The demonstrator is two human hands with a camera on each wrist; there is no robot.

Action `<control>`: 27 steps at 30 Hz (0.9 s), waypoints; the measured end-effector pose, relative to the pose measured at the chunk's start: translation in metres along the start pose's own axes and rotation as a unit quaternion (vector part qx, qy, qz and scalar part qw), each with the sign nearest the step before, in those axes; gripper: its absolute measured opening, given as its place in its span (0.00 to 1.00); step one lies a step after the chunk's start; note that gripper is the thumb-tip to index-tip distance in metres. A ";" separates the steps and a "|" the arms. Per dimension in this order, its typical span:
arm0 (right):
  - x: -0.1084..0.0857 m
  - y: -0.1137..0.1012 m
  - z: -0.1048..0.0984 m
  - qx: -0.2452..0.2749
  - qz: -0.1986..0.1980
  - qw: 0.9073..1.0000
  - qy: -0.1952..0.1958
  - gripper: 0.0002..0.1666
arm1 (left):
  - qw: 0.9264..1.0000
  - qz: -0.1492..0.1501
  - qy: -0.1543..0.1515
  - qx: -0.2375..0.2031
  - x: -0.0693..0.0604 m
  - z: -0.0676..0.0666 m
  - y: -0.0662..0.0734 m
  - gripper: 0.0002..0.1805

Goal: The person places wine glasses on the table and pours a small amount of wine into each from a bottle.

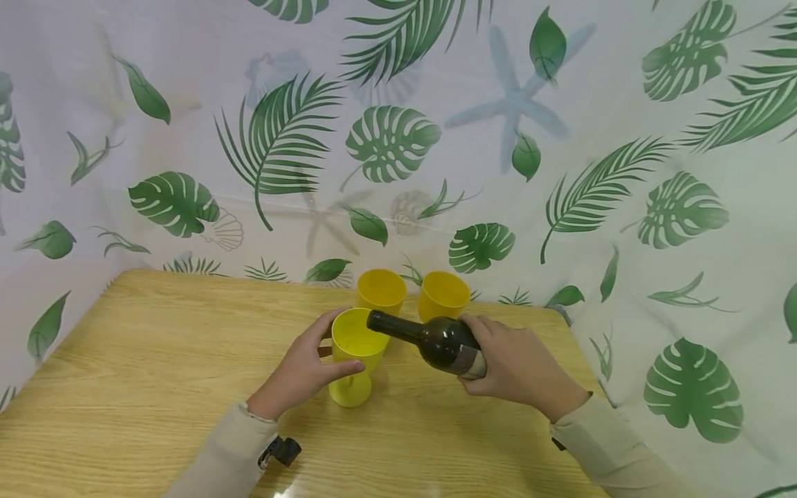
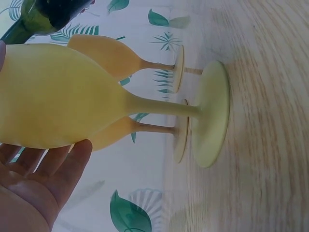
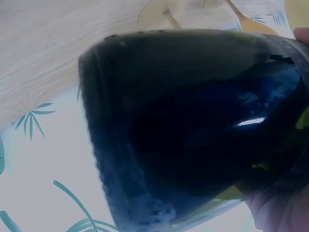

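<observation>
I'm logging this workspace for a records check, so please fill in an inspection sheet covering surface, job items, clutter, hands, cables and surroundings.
Surface: wood-grain table, pale yellowish-brown.
Job's things: front goblet, yellow; dark bottle, tilted, its mouth over the goblet's opening, no stream visible; left rear goblet and right rear goblet, orange-yellow, standing behind.
Clutter: nothing seen.
Grippers: bare hands; the left hand holds the front goblet by its bowl, the right hand grips the bottle's body.
Cables: nothing seen.
Surroundings: white sheet printed with green leaves, starfish and shells, hanging behind the table and at its sides.
</observation>
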State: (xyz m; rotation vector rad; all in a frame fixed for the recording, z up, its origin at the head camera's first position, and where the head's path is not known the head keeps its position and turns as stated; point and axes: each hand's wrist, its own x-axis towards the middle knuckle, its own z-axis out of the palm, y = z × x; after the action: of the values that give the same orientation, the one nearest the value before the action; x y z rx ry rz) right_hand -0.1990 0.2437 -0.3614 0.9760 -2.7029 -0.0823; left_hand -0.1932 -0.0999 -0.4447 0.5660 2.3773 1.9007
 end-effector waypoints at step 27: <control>0.007 0.001 -0.015 -0.019 -0.004 0.999 -0.051 0.52 | 1.000 0.008 -0.002 0.002 0.001 0.000 0.001 0.45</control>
State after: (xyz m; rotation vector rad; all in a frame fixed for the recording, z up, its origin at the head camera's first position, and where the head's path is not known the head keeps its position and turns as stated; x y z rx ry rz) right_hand -0.2005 0.2402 -0.3449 0.9968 -2.7788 -0.1892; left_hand -0.1939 -0.0999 -0.4438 0.5915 2.3821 1.8983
